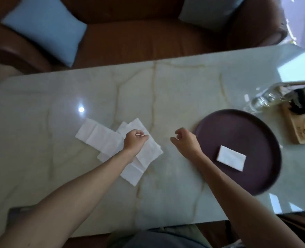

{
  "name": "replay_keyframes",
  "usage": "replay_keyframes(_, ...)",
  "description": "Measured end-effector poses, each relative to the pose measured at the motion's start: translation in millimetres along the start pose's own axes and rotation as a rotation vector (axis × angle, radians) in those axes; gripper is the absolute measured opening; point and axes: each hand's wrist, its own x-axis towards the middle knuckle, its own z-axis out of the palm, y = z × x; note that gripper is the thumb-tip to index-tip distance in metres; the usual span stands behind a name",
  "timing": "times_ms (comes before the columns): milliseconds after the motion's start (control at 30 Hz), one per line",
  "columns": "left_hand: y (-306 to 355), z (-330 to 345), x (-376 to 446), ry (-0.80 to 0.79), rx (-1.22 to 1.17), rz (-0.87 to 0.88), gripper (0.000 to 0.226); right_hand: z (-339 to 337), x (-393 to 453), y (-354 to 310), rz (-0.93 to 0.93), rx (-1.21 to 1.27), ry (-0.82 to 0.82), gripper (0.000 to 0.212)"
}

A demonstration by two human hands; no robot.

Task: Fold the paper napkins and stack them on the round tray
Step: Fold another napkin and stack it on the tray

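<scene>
**One napkin folded on the tray, loose ones under the left hand**

The left hand (135, 140) sits over a heap of unfolded napkins (112, 142) on the marble bench (166, 90). Its fingers (145, 137) are curled, and the fingertips pinch the edge of the topmost napkin (146, 154), which lies crumpled and slanted beneath the wrist. More white sheets spread away to the left of those fingers and back along the forearm, overlapping one another.

The right hand (184, 143) hovers just right of the heap, apart from the left hand, its fingers (175, 139) loosely curled and holding nothing. It hangs above bare bench, right beside the rim of the round tray (237, 122).

The dark purple tray lies to the right of the right hand's fingers. On it, close behind the right wrist, rests a single folded napkin (231, 158), a small white rectangle lying flat and slightly turned.

Beyond the tray, further right of the fingers, stands a clear glass bottle (266, 99) and a wooden board (298, 127) with small items too blurred to name. Across the bench is a brown sofa (139, 36) with a blue cushion (46, 27).
</scene>
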Motion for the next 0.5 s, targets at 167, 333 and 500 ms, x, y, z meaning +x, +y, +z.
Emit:
replay_keyframes(167, -28, -55, 7, 0.054, -0.14, -0.093, 0.039, 50, 20, -46, 0.003, -0.024, -0.128, 0.052)
replay_keyframes(333, -54, -79, 18, -0.02, -0.313, -0.196, 0.032, 94, 34, -73, 0.028, -0.018, -0.15, 0.061)
replay_keyframes(500, -61, -81, 29, -0.113, -0.46, -0.303, 0.029, 122, 43, -79, 0.1, -0.01, -0.138, 0.054)
